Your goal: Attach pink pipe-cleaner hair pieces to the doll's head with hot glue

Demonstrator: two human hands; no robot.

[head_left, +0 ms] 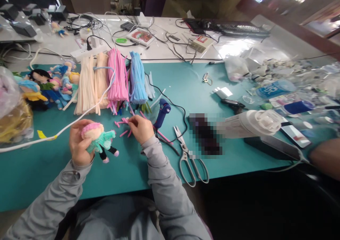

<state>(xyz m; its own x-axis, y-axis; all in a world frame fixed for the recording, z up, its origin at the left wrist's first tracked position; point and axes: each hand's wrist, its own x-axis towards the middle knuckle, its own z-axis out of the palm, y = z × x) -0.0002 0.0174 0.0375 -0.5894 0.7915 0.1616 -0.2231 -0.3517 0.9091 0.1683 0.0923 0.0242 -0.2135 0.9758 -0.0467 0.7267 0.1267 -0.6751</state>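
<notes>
My left hand (pixel 79 148) is closed around a small pipe-cleaner doll (pixel 102 141) with pink hair, a mint-green top, dark legs and pale purple feet. Its head points up and to the left, above the green mat. To its right, my right hand (pixel 143 129) pinches a short pink pipe-cleaner piece (pixel 123 120) at the fingertips. Several more cut pink pieces (pixel 123 133) are scattered on the mat beneath. Just beyond my right hand stands a blue glue gun (pixel 162 113). Slightly open scissors (pixel 187 155) lie right of my right forearm.
Bundles of peach (pixel 86 84), pink (pixel 118 77) and blue pipe cleaners (pixel 138 79) lie beyond my hands. Finished dolls (pixel 46 86) are heaped at left. A white cable (pixel 87 114) crosses the mat (pixel 127 172). A white bottle (pixel 247 124) and bagged clutter stand right.
</notes>
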